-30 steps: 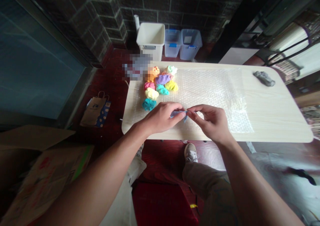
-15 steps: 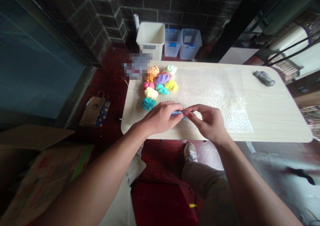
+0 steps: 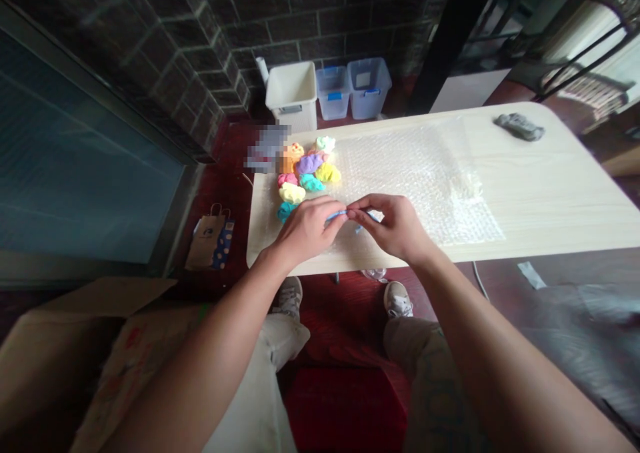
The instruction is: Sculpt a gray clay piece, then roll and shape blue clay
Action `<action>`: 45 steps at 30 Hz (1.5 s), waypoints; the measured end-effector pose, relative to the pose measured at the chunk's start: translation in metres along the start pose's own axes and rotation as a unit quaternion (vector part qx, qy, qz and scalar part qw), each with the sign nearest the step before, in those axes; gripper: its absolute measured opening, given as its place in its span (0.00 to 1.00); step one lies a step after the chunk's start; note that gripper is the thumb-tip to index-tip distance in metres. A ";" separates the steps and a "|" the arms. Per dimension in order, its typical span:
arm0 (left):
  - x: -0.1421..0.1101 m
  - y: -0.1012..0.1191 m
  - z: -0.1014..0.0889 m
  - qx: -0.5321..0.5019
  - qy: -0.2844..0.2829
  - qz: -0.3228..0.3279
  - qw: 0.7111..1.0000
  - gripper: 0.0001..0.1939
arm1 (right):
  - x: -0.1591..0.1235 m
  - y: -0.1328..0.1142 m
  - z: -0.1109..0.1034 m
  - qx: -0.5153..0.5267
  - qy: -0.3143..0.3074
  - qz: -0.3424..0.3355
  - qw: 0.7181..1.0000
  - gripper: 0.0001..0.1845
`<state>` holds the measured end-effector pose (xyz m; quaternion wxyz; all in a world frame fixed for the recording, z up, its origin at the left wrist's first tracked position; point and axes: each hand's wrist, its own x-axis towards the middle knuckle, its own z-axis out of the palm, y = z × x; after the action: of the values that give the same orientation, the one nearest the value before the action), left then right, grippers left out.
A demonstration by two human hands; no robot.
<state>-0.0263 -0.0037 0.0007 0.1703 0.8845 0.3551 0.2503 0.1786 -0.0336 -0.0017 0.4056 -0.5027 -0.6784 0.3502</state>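
Observation:
Over the near part of the table, my left hand (image 3: 311, 227) is closed around a piece of blue modelling clay (image 3: 336, 215), mostly hidden by the fingers. My right hand (image 3: 394, 226) touches it from the other side, thumb and forefinger pinched at the clay's right end. A small blue scrap (image 3: 359, 229) shows beneath the right fingers. Just beyond my left hand lies a cluster of soft-looking coloured lumps, among them a teal lump (image 3: 287, 212), a pale yellow lump (image 3: 292, 193), a purple lump (image 3: 309, 164) and a yellow lump (image 3: 328, 172).
Bubble wrap (image 3: 400, 163) covers much of the table (image 3: 560, 186). A grey wrinkled object (image 3: 520, 127) lies at its far right. Behind the table stand a white bin (image 3: 293, 99) and two clear tubs. A paper bag (image 3: 205, 241) and an open cardboard box (image 3: 100, 299) sit at left.
The view has turned, so the table appears tilted and the hands slightly further left. Both hands still hold the blue clay together, and a thin strip of it shows between them.

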 end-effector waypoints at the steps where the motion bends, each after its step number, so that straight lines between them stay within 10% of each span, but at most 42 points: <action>1: 0.002 0.002 0.000 0.010 0.001 -0.001 1.000 0.12 | 0.000 0.001 0.000 0.004 0.008 -0.001 1.000 0.10; 45: 0.007 0.007 0.013 0.005 -0.026 -0.073 0.997 0.12 | 0.001 0.006 -0.001 -0.040 0.009 0.075 0.996 0.17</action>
<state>-0.0110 -0.0053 -0.0039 0.1927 0.8633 0.4151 0.2127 0.1820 -0.0311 -0.0065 0.3641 -0.5712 -0.6483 0.3477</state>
